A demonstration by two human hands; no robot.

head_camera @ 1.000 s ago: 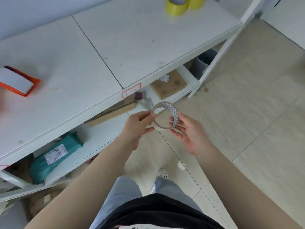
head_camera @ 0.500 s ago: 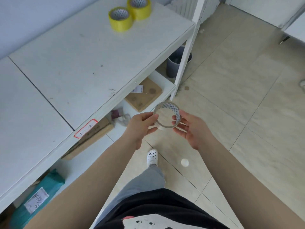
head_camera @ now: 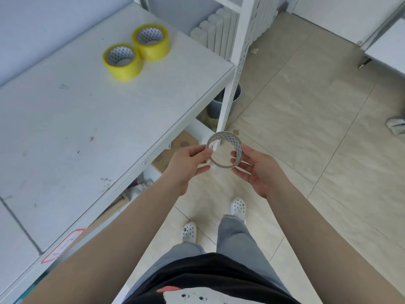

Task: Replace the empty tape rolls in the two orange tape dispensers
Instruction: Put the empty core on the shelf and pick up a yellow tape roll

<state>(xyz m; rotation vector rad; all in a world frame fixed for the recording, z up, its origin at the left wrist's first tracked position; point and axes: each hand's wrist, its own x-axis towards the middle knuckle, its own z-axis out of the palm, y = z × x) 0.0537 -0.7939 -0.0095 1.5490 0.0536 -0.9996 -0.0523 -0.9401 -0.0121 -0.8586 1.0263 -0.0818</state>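
Holding the empty roll [head_camera: 224, 150] over the floor: left hand [head_camera: 186, 164] pinches its rim, right hand [head_camera: 255, 170] cradles it with loosely curled fingers. Light grip; it could slip and roll off. Yellow rolls [head_camera: 135, 51] sit on the table up-left of both hands.

Head camera looks steeply down, close above hands [head_camera: 223, 165].

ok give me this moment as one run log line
stage: empty roll out | hands: left hand and right hand hold empty tape core | full yellow rolls on table | dispensers: not in view
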